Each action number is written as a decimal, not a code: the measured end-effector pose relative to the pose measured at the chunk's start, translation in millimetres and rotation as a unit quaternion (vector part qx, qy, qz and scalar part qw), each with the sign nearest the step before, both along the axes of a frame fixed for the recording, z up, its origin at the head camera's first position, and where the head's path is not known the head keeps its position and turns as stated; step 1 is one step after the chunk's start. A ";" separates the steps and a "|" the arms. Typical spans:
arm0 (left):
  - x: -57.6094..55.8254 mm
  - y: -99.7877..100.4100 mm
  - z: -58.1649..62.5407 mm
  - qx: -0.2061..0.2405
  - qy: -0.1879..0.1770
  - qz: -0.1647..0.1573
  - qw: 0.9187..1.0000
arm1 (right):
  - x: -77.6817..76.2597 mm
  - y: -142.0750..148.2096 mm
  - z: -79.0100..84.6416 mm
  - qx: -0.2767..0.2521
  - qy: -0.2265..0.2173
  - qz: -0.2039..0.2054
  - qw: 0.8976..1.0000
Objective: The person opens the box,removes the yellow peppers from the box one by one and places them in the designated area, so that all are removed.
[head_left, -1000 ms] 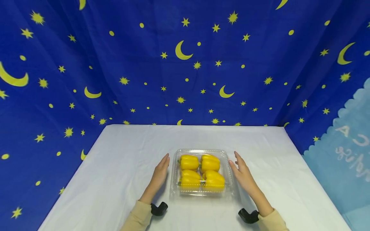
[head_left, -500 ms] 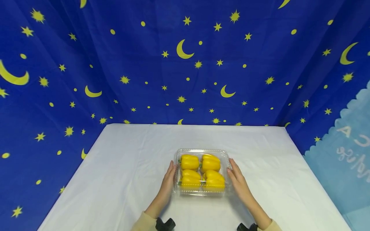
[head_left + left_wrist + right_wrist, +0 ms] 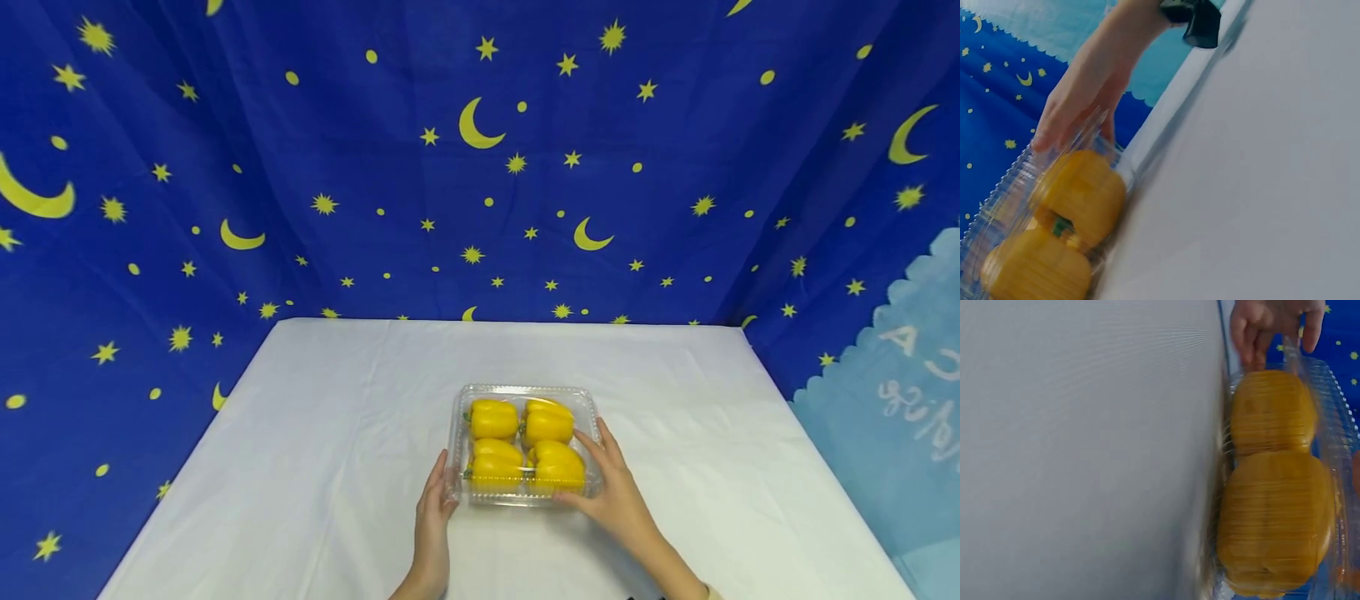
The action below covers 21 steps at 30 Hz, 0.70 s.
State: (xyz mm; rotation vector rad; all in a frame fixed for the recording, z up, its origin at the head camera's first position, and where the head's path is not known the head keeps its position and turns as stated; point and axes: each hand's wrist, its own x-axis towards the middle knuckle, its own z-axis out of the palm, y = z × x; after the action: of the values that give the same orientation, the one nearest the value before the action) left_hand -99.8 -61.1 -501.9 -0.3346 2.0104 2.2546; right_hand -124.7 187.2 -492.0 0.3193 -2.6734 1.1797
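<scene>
A clear plastic clamshell container (image 3: 525, 502) lies on the table with its lid down. Several yellow bell peppers (image 3: 548, 422) sit inside it, two rows deep. My left hand (image 3: 432, 525) holds the near left corner, thumb in front and fingers along the side. Around the near right corner, my right hand (image 3: 618, 500) spans its thumb at the front rim and its fingers over the right side. The left wrist view shows the right hand (image 3: 1085, 94) reaching down onto the container's end. In the right wrist view the left hand (image 3: 1275, 322) is at the far end, around the clear rim.
A white cloth covers the table (image 3: 360, 417). Behind and to the left hangs a blue curtain (image 3: 375, 167) with yellow moons and stars. A light blue panel (image 3: 885, 467) with white lettering stands on the right.
Both hands have come in from beside the container to its sides, then slid back to its near corners. The right thumb has moved to the front rim. The container stays in about the same place.
</scene>
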 end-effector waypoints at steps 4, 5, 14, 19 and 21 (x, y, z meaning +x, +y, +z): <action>7.7 1.2 -3.5 -0.008 0.003 0.055 0.998 | 0.6 -1.3 -2.4 0.021 0.054 0.010 0.998; 8.5 1.5 -4.1 -0.009 0.003 0.062 0.998 | 0.5 -1.4 -2.9 0.024 0.065 0.017 0.997; 9.9 4.2 -11.6 0.049 0.044 0.086 0.994 | 0.6 4.1 -3.8 0.040 0.075 0.081 0.993; 8.2 3.1 -14.5 0.065 0.054 0.121 0.989 | -0.1 6.7 -5.5 0.060 0.098 0.090 0.989; 7.7 2.7 -15.3 0.062 0.059 0.136 0.987 | -0.6 7.5 -5.8 0.070 0.108 0.089 0.988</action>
State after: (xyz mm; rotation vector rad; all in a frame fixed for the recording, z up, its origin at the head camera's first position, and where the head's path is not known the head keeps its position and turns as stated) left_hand -92.1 -58.4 -517.2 -0.5026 1.9704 2.6071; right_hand -125.3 194.7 -497.8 0.6814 -2.5827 0.9405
